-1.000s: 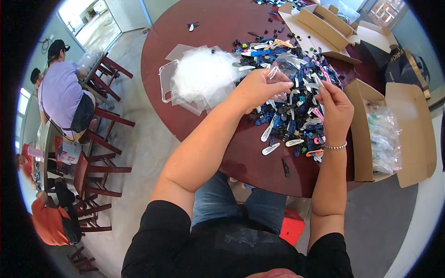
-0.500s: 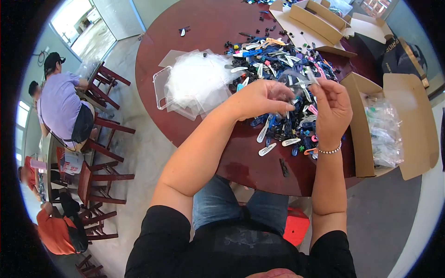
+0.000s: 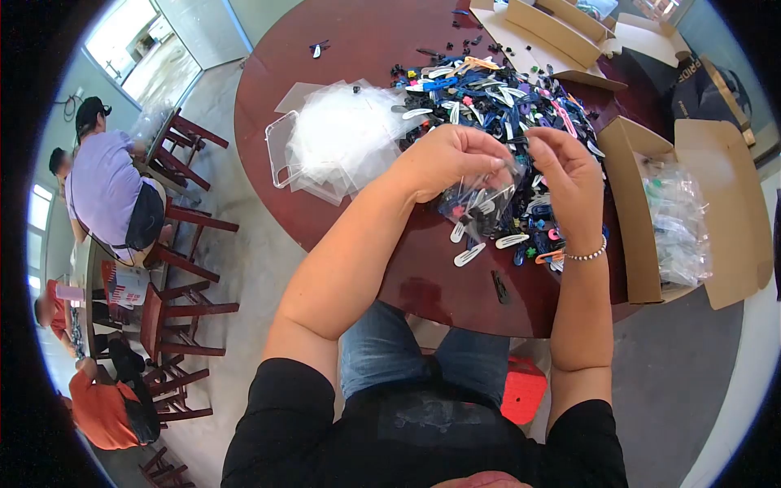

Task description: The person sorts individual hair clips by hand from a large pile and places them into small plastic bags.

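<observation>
We see a round, dark red bench (image 3: 374,37) standing on a grey floor (image 3: 244,350). To our left, dark red stools (image 3: 152,321) line a table (image 3: 84,264). Beyond, a pale green wall (image 3: 67,81) holds a window (image 3: 38,213), and bright daylight fills a doorway (image 3: 154,61) beside its open pale door (image 3: 199,37). A white wall (image 3: 744,358) runs along our right.

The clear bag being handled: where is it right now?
In the head view, the clear bag is in the left hand, right of the picture's centre, over the near left part of the hair clip pile.
</observation>
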{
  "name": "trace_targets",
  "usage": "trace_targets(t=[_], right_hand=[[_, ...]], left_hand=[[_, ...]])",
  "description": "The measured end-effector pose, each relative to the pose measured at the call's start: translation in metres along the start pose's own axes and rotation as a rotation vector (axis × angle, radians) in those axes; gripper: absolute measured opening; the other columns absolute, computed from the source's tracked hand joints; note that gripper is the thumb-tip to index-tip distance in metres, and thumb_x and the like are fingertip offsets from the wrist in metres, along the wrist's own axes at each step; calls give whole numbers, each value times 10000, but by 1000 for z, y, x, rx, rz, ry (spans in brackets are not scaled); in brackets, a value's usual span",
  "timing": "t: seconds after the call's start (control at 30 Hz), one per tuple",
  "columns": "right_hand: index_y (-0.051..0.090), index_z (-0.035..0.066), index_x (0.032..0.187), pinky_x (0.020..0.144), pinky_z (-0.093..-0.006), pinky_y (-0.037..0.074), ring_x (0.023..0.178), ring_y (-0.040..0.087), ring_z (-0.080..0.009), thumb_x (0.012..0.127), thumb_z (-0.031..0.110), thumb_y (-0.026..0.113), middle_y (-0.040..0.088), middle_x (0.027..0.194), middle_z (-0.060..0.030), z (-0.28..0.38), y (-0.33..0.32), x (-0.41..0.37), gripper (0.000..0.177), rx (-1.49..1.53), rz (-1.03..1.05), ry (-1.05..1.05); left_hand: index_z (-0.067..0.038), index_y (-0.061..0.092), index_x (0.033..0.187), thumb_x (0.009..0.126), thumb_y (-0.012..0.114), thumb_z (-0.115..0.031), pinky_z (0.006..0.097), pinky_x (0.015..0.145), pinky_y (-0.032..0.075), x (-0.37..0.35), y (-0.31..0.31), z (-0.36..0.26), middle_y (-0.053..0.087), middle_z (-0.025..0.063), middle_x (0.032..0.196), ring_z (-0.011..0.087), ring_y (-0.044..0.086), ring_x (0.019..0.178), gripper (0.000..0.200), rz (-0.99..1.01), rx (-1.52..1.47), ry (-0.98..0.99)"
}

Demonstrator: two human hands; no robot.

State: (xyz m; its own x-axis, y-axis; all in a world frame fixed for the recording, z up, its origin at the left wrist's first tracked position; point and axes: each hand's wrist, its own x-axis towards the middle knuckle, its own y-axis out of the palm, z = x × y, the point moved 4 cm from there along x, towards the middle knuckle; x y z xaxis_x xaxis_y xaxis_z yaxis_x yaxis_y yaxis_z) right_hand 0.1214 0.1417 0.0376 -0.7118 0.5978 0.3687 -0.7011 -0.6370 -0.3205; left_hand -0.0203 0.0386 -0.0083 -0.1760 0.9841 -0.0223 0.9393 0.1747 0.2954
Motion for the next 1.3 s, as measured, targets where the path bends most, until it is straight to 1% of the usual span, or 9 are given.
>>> trace_targets(t=[0.23,0.37,0.5,0.63,0.7,0.77,0.9,1.07,1.3], right_hand=[[643,-19,1070,717,-180,467,835,595,-54,890,104,678,653,910,-1,-10,14,-2,220,80,144,115],[645,-6,1053,643,-179,465,708,564,-42,834,73,724,654,863,3,1,18,-6,246,-202,217,25],[681,-3,901,578,-173,415,661,526,-27,839,64,709,630,753,17,-2,18,-6,96,-280,174,-45],[675,1,863,592,-209,427,657,528,-37,862,54,668,619,718,16,4,-12,0,54,-76,-189,-63],[669,-6,854,592,-225,436,652,529,-42,857,83,677,613,699,9,11,-19,3,90,-287,-178,-136],[665,-14,833,575,-232,436,630,546,-57,850,124,688,637,696,9,5,-21,4,140,-469,-4,-107],[678,1,880,574,-188,435,619,550,-31,880,119,663,653,724,1,19,-73,6,118,-282,-298,-33],[684,6,892,580,-200,467,625,583,-51,901,144,649,652,725,-13,49,-148,-14,143,-306,-546,-82],[674,1,873,562,-209,474,600,602,-71,886,173,653,657,724,-30,-3,-263,-64,174,-458,-653,181]], left_hand=[[-20,694,996,867,672,-96,241,720,541,-5,-4,-17,705,65,901,122,665,793,152,-264,5,129],[-47,709,1005,855,694,-121,202,675,511,-1,-7,-11,707,35,897,91,657,793,168,-224,25,189],[-41,698,1038,859,699,-173,208,693,500,-5,-5,-15,704,36,931,89,647,844,222,-197,83,194],[-58,645,1147,887,672,-311,269,831,469,-4,-9,-20,679,25,1015,104,605,959,364,-341,134,223],[-60,649,1143,895,660,-323,274,842,456,-1,-15,-19,678,22,1004,105,595,970,361,-399,98,235],[-66,656,1132,905,645,-323,274,846,448,0,-18,-18,676,22,1001,104,586,978,342,-416,88,221],[-36,668,1052,891,677,-268,225,761,466,2,-20,-10,696,33,918,77,610,835,283,-343,46,194],[-14,664,1046,896,669,-214,222,747,481,-1,-9,-13,701,48,892,78,618,793,251,-322,86,185],[6,659,1046,897,663,-196,225,737,483,-2,-6,-12,705,62,896,78,618,784,251,-300,120,192]])
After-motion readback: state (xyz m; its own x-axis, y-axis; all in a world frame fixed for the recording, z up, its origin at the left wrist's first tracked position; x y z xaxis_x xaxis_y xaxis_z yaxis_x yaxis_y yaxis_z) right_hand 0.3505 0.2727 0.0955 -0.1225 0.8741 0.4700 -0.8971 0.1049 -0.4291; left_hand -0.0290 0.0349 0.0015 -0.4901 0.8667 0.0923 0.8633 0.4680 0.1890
